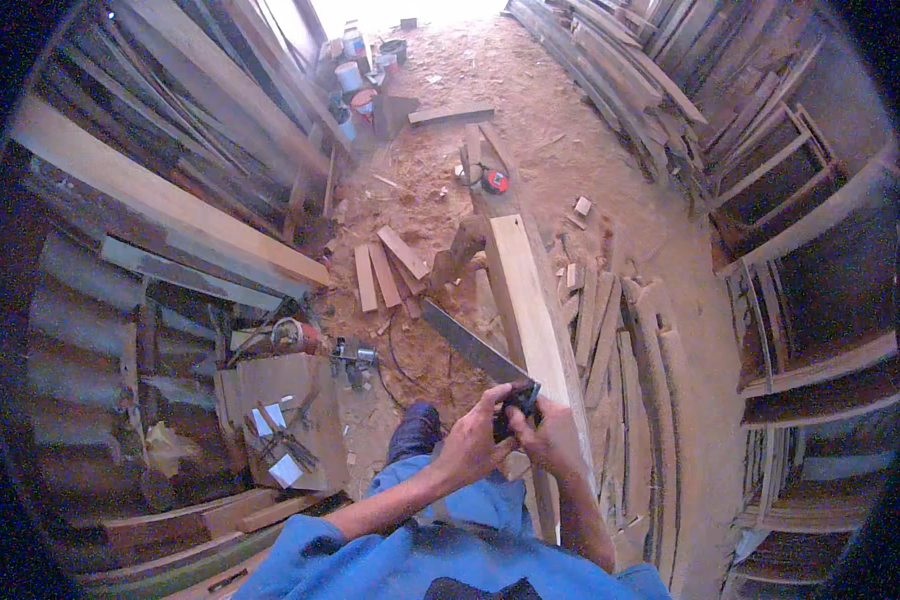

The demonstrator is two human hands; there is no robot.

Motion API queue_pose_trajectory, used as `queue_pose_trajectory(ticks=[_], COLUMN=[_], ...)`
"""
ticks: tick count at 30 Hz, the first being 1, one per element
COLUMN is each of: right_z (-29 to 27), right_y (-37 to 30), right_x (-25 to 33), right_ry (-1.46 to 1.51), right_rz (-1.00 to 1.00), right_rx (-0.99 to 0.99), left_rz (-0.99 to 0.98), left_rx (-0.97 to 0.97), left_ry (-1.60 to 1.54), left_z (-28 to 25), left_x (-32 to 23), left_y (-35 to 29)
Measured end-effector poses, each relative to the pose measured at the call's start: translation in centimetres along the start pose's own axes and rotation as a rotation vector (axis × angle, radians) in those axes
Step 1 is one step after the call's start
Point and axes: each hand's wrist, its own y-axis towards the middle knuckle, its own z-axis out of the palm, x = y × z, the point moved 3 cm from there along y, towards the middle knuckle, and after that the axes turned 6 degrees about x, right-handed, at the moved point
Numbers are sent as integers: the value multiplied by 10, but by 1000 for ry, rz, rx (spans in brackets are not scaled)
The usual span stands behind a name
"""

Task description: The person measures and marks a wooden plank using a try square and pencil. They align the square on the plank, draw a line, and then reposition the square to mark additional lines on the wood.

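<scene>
A hand saw [470, 343] with a dark handle is held in front of my body, its grey blade slanting away to the far left. My left hand [472, 436] is closed round the handle's left side. From the right, my right hand [552, 437] grips the same handle, fingers bent inward. Both hands are close together, and they hide part of the handle. Just beyond and beside them runs a long pale timber beam [532, 300]; my right forearm lies over its near part. Whether the blade touches the beam, I cannot tell.
A red tape measure [494, 182] lies past the beam's far end. Several short boards [378, 275] are on the sawdust-covered floor at left. Tools rest on a box-like stand [320, 415] at lower left. Long offcuts [670, 420] lie to the right, and stacked planks [610, 70] line the wall.
</scene>
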Motion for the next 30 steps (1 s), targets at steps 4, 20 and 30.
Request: queue_pose_trajectory(ticks=[4, 20, 30], right_z=[-28, -40, -27], right_y=[62, 279, 324], right_x=[15, 47, 58], right_ry=[-61, -458, -673], right_rz=[8, 87, 161], right_rx=[34, 153, 241], left_rz=[-27, -186, -248], left_rx=[-175, -239, -294], left_ry=[123, -234, -389], left_z=[-9, -42, -39], left_x=[9, 122, 149], left_y=[49, 228, 252])
